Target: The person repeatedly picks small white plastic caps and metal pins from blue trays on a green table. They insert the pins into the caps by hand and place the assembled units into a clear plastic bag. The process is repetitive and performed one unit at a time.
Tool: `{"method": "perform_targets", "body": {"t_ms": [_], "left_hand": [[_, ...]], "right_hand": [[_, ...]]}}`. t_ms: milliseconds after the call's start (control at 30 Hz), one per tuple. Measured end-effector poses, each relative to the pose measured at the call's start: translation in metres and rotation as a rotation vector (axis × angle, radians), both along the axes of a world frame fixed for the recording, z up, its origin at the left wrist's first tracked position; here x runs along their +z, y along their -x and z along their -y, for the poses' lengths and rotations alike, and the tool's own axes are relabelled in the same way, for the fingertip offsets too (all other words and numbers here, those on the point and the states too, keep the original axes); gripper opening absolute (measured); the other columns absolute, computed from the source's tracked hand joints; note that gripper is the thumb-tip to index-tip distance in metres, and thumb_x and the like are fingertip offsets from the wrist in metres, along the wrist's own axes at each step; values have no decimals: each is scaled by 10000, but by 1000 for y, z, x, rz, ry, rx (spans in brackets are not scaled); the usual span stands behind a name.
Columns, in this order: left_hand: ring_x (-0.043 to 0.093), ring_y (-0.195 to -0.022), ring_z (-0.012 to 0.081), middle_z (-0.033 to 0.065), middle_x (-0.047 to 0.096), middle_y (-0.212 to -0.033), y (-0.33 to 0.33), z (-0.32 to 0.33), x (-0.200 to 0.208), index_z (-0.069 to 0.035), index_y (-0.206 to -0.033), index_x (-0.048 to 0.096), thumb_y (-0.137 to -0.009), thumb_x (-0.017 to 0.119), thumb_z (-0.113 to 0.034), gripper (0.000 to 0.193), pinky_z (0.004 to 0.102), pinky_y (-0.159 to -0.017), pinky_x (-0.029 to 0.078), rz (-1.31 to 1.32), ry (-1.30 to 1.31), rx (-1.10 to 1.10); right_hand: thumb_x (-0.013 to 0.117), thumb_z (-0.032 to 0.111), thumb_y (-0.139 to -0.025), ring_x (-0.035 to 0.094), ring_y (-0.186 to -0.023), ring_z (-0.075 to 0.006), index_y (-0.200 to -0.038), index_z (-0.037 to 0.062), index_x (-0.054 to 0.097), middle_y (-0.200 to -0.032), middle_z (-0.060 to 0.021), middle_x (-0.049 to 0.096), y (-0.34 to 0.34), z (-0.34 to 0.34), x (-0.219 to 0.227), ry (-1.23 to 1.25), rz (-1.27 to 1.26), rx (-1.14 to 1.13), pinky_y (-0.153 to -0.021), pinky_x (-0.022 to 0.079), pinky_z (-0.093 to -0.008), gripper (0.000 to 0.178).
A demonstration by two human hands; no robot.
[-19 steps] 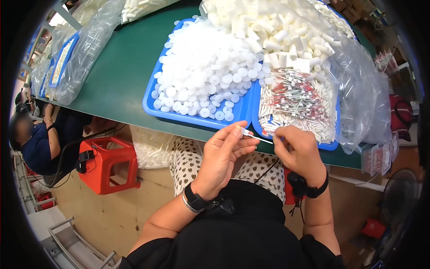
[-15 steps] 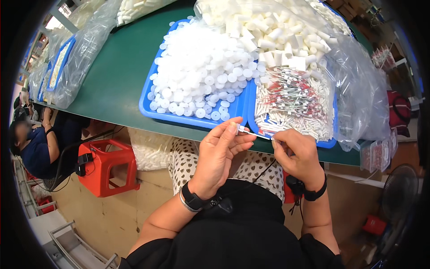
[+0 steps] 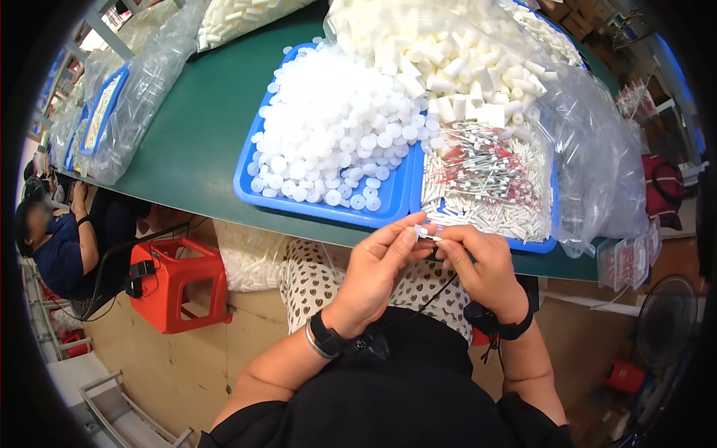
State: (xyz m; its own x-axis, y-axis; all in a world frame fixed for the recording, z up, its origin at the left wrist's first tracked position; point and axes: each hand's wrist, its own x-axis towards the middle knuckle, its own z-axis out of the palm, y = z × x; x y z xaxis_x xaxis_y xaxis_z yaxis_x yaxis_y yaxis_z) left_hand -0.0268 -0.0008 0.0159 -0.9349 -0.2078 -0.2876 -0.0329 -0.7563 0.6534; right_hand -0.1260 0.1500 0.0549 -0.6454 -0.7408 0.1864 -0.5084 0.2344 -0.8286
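Observation:
Just in front of the trays, my left hand pinches a small white cylindrical piece between thumb and fingers. My right hand is closed at the other end, its thumb and forefinger on a thin white rod that runs into the piece; the fingertips hide most of the rod. Beyond my hands lies a blue tray heaped with translucent white discs. Beside it, a second blue tray carries short white tubes and a bundle of thin red and green wired parts with white ends.
Thicker white foam-like cylinders pile up in clear plastic behind the trays. A clear bag hangs over the green table on the right. A red stool stands left, near another seated person. A fan is at right.
My hands have come closer together and shifted slightly right and nearer to me. Less of the thin white rod shows between them now.

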Motion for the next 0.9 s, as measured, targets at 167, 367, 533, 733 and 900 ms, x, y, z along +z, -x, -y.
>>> {"method": "perform_targets", "body": {"t_ms": [167, 367, 533, 733, 900], "left_hand": [[578, -1194, 197, 172, 552, -1366, 1, 0, 6, 41, -1396, 460, -1029, 510, -143, 414, 329, -1013, 483, -27, 166, -86], [624, -1096, 200, 170, 620, -1235, 4, 13, 4, 24, -1337, 499, -1036, 503, -194, 372, 325, -957, 511, -29, 122, 41], [657, -967, 176, 153, 647, -1141, 2, 13, 5, 15, -1315, 503, -1053, 462, -243, 370, 314, -872, 539, -19, 26, -4], [659, -946, 164, 141, 652, -1124, -1, 11, 2, 27, -1326, 494, -1054, 457, -234, 379, 304, -846, 547, -6, -26, -34], [656, -932, 148, 135, 656, -1130, 0, 13, 1, 38, -1347, 483, -1050, 470, -234, 403, 295, -853, 543, -2, -2, -20]], "right_hand": [[504, 174, -1033, 615, -564, -85, -1015, -10, 606, -716, -41, 651, 11, 2, 13, -59, 880, -2, -518, 487, -225, 212], [579, 173, -966, 660, -609, -289, -973, 73, 672, -715, -128, 663, 28, 21, 27, -199, -64, 150, -553, 508, -359, 136], [605, 154, -894, 661, -772, -379, -904, 44, 664, -853, -194, 676, 123, 22, 28, -327, -715, -406, -685, 525, -448, 125], [628, 233, -853, 648, -786, -412, -892, 12, 646, -851, -203, 678, 171, 24, 6, -642, -592, -522, -735, 504, -488, 225], [620, 190, -874, 648, -738, -322, -966, -9, 637, -823, -176, 679, 167, 9, 10, -291, -468, -518, -678, 496, -402, 220]]}}
